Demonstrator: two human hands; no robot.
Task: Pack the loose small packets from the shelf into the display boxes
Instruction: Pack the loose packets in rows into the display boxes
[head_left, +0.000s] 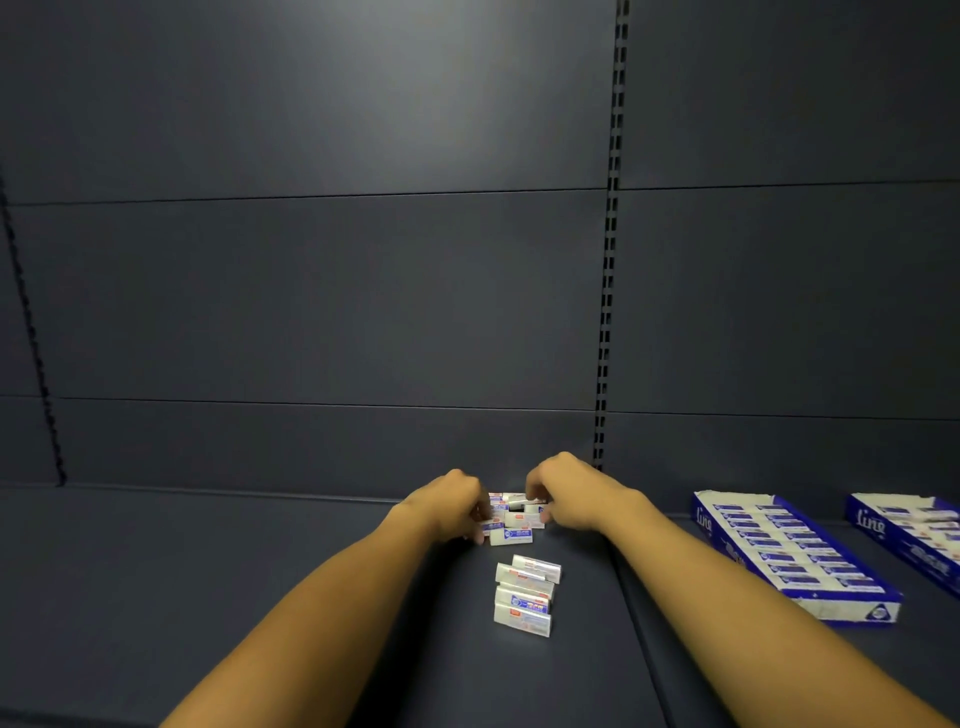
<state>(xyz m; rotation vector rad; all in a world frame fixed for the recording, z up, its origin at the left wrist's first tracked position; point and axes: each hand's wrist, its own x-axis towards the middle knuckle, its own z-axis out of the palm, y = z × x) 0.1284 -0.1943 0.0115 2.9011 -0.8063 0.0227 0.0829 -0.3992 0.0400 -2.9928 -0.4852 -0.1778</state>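
A heap of small white-and-blue packets (511, 522) lies on the dark shelf near the back wall. My left hand (454, 506) curls round packets at the heap's left side. My right hand (566, 499) pinches a packet at the heap's top right. A second group of several packets (525, 595) stands in a short row closer to me. A blue display box (795, 556) filled with packets lies to the right, and another blue display box (906, 535) sits at the far right edge.
The dark shelf board (260, 597) stretches left of my arms. A slotted upright (605, 322) runs up the back panel just behind my right hand. A seam in the shelf runs between the packets and the boxes.
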